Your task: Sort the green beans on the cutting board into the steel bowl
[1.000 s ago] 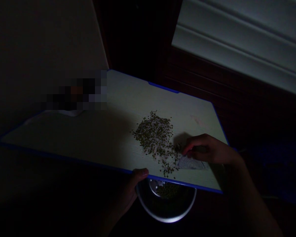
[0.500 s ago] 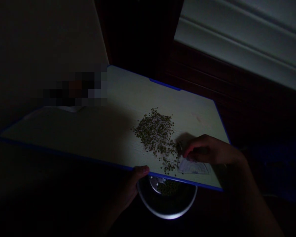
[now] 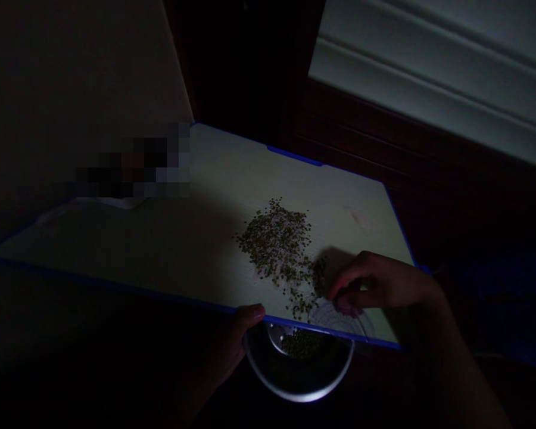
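My right hand (image 3: 375, 280) is closed, fingers curled down over a clear, half-round protractor (image 3: 335, 316) lying nearly flat at the near edge of a white board with a blue rim (image 3: 196, 250). Small green beans (image 3: 274, 235), apparently mung beans, are spread in a heap to its left, trailing down to the edge. The thumb of my left hand (image 3: 239, 333) presses on the board's near edge; its other fingers are hidden below. Beside that hand, a round metal bowl (image 3: 301, 398) sits partly under the edge with more beans inside.
The room is very dark. A pixelated patch (image 3: 129, 161) covers something at the board's left side, with a pale edge showing below it. Pale slatted panels (image 3: 429, 77) are at the upper right. A dark blue shape (image 3: 509, 298) is at the right.
My right hand has drawn the protractor slightly towards the near edge, and its lower part now reaches past the rim. The left hand keeps its place on the edge. The whole view has shifted slightly.
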The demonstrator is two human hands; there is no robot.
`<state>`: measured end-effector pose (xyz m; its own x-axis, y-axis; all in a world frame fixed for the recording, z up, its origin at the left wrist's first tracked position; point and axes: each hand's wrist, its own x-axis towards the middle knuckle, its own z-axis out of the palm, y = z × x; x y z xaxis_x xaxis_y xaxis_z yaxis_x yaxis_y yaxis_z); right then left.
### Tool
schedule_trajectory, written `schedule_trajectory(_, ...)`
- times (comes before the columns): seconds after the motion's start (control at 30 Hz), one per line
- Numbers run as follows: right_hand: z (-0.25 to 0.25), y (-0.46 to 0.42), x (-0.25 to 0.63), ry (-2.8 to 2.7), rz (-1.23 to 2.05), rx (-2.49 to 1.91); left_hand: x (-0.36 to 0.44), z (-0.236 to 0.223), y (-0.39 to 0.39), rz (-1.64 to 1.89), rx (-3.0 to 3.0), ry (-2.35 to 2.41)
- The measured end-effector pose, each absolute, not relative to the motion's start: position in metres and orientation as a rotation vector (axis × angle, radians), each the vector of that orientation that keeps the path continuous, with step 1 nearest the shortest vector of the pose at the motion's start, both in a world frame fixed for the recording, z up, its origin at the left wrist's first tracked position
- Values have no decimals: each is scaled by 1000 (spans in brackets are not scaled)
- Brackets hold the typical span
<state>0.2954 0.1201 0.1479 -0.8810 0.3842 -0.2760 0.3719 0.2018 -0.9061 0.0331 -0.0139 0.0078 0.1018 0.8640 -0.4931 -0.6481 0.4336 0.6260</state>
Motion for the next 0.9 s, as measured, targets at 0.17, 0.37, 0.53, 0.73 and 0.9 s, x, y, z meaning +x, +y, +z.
schedule_trajectory(0.17,150,120,295,-2420,1780,-774,34,6,-14,1143,255,940)
schedule_trajectory(0.37,147,120,291,-2438,1735,-769,35,8,-12,1118,224,960)
schedule_trajectory(0.53,149,122,289,-2505,1551,-792,38,13,-11,1149,252,954)
schedule_trajectory(0.73,145,122,286,-2503,1557,-772,36,12,-13,1113,265,944)
schedule_trajectory(0.9,139,122,285,-2497,1640,-714,36,9,-13,1125,346,935)
